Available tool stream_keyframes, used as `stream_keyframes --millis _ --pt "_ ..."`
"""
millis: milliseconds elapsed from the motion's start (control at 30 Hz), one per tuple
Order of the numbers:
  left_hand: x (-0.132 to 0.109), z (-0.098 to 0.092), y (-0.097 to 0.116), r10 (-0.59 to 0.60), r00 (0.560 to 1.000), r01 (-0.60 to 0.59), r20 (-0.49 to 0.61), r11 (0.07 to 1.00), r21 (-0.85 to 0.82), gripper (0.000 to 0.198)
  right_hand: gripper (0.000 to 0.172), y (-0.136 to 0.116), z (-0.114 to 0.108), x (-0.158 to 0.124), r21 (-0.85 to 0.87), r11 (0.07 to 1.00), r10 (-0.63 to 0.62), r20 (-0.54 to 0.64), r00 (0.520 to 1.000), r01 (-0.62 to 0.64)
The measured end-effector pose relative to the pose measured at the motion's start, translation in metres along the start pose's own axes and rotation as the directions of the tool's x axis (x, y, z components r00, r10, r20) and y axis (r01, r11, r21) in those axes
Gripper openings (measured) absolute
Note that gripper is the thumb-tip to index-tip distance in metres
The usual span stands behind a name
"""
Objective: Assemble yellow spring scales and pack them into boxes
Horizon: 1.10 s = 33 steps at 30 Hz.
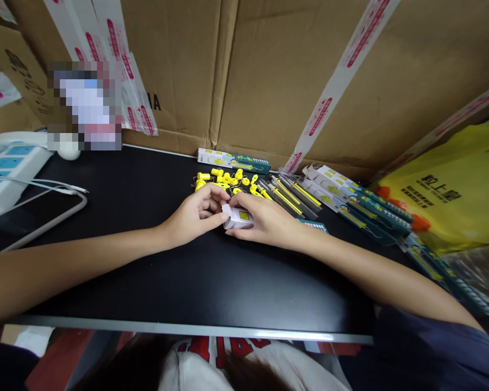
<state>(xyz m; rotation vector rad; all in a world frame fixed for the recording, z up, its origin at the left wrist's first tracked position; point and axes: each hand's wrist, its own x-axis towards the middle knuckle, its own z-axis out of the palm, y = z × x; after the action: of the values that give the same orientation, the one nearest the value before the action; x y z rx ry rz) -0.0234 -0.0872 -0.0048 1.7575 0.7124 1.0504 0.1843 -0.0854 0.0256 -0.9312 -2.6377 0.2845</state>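
Note:
My right hand (269, 220) is wrapped around a long narrow carton (244, 217), white at the near end and green where it emerges beyond the hand. A small flap stands up at the carton's left end. There my left hand (201, 212) has its fingers curled and its thumb against the flap; the contact of its other fingers is partly hidden. Just behind both hands lies a loose pile of small yellow plastic parts (227, 178) with thin wires. Several yellow rods in clear sleeves (287, 195) lie beside the pile.
A matching carton (233, 161) lies at the back, and several more cartons (350, 201) are stacked at right by a yellow plastic bag (444, 184). Left are a power strip (8, 168) and a phone (36, 217) with a cable. Large cardboard boxes (269, 70) wall the back.

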Motion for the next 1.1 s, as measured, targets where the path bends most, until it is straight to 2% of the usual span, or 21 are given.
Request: stream_keyframes --millis 167,567,867,1100 --pt "0.0007 -0.0003 0.0004 0.023 1.000 -0.023 0.001 0.998 0.064 0.015 0.033 -0.0002 -0.0023 0.0008 -0.006 1.000 0.021 -0.004 1.000 -0.021" --pt "0.0013 -0.0023 0.0003 0.083 0.996 -0.077 -0.027 0.983 0.169 0.009 0.033 -0.0022 -0.0036 -0.0001 0.001 0.999 0.034 -0.002 0.999 -0.034" --pt "0.0009 -0.0030 -0.0013 0.099 0.995 -0.099 0.010 0.984 0.149 0.012 0.033 -0.0025 -0.0031 -0.0001 0.012 1.000 0.019 -0.005 1.000 -0.019" --pt "0.0008 -0.0053 -0.0004 0.105 0.994 -0.099 -0.033 0.984 0.145 0.018 0.032 -0.0013 -0.0039 -0.0006 -0.008 0.999 0.050 0.011 0.999 -0.049"
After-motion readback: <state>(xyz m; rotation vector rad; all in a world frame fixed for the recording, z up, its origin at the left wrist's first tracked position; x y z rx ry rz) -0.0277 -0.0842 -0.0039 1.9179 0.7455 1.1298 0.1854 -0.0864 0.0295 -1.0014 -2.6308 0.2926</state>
